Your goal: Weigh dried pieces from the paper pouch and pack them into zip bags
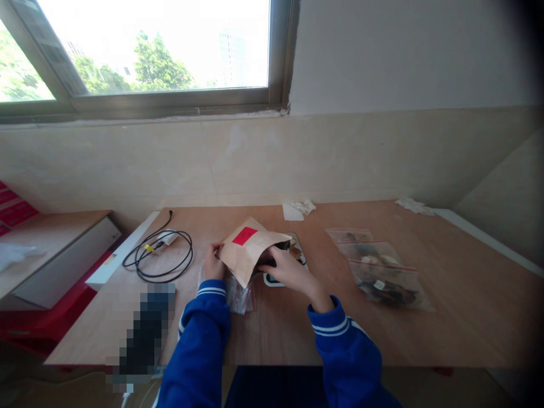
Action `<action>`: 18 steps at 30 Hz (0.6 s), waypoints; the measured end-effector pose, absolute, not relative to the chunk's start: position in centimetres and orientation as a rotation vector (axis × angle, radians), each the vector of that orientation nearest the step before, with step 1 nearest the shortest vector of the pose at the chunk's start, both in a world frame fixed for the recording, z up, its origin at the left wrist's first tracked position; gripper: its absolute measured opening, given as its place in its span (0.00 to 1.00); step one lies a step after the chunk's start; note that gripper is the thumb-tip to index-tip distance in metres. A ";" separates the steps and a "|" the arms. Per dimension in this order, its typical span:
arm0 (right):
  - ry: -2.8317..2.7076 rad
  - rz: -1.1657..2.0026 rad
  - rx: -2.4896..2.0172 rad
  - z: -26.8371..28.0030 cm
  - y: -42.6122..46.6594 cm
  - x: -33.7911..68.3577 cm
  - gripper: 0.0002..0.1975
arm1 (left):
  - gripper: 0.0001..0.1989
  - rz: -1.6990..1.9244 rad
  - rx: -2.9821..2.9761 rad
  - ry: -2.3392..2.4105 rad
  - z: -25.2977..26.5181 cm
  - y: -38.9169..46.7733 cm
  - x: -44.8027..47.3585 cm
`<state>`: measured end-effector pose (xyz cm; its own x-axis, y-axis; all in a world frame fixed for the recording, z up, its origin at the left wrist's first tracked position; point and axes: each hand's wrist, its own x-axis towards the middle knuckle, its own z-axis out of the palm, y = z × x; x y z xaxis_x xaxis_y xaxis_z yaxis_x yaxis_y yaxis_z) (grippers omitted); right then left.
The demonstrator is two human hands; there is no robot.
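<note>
A brown kraft paper bag (246, 246) with a red label lies tilted above the table, its dark mouth turned to the right. My left hand (213, 262) is closed on the bag's left end. At the mouth is my right hand (289, 271), thumb along the opening and the other fingertips lost in its shadow; whether they grip anything does not show. Under the bag's right side stands a small flat device with a pale rim (274, 281), looking like a kitchen scale, with brownish pieces (296, 251) on it. Clear plastic zip bags (242, 297) lie beneath the paper bag, near my left wrist.
To the right lie several zip bags, one with dark dried pieces (385, 290). A coiled black cable (189, 263) with a white adapter (169, 238) is at left, above a pixelated dark object (147, 328). Crumpled tissue (304, 208) lies by the wall.
</note>
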<state>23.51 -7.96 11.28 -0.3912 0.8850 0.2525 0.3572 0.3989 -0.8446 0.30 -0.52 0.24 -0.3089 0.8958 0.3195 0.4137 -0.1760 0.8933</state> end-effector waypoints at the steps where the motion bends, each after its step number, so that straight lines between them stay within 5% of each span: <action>1: -1.909 0.923 -1.064 11.1 -8.0 23.5 0.14 | 0.10 1.493 1.499 1.658 0.2 -0.5 0.3; 18: -1.780 0.994 -1.071 10.6 -10.2 23.5 0.10 | 0.10 1.434 1.442 1.663 1.5 -1.2 0.7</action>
